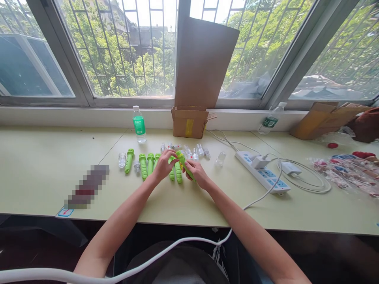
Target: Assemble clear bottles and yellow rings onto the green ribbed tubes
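Note:
A green plastic tube [180,157] with a threaded end is held at a slant above the table. My right hand [195,172] wraps round its lower part. At the threaded end, the fingers of my left hand [163,162] are closed against the tube; whether they also pinch something small cannot be seen. More green tubes with ribbed sides, such as this one [143,167], lie in a row under and beside my hands. Several clear plastic cups are behind them, and one clear cup [220,159] lies apart to the right.
A green-labelled bottle [139,125] and an open cardboard box [189,123] stand at the back. To the right are a power strip [263,173] with cables and bagged items [346,171]. A white cable [177,241] crosses before me. Another bottle [270,121] leans near the window.

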A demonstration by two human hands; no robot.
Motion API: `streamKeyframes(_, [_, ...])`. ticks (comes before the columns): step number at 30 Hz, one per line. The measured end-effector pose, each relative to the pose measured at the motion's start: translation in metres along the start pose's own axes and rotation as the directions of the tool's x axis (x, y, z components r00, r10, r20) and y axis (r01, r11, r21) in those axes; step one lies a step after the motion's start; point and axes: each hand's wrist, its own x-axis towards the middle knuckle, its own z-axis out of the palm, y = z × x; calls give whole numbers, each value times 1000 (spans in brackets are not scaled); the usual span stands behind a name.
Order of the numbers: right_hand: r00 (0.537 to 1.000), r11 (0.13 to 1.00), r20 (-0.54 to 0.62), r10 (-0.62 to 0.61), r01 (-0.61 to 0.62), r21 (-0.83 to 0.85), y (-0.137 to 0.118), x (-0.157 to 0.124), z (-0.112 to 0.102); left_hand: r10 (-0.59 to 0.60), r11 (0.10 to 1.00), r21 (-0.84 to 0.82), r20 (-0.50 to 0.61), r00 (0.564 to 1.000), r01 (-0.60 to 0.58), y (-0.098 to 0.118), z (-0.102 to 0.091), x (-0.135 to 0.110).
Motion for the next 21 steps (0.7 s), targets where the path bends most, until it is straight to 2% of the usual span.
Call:
streamKeyframes(7, [995,997,-72,73,-71,30,3,0,2,11,1000,21,7,1000,-11,1,0,-1])
streamKeyframes(13, [999,999,-48,21,-19,32,3,1,-1,6,1000,3,3,1000,-6,-1,0,-1])
streamKeyframes(21, [1000,999,-14,23,-23,31,-1,1,-1,18,1000,16,-28,999,-18,3,-1,-2])
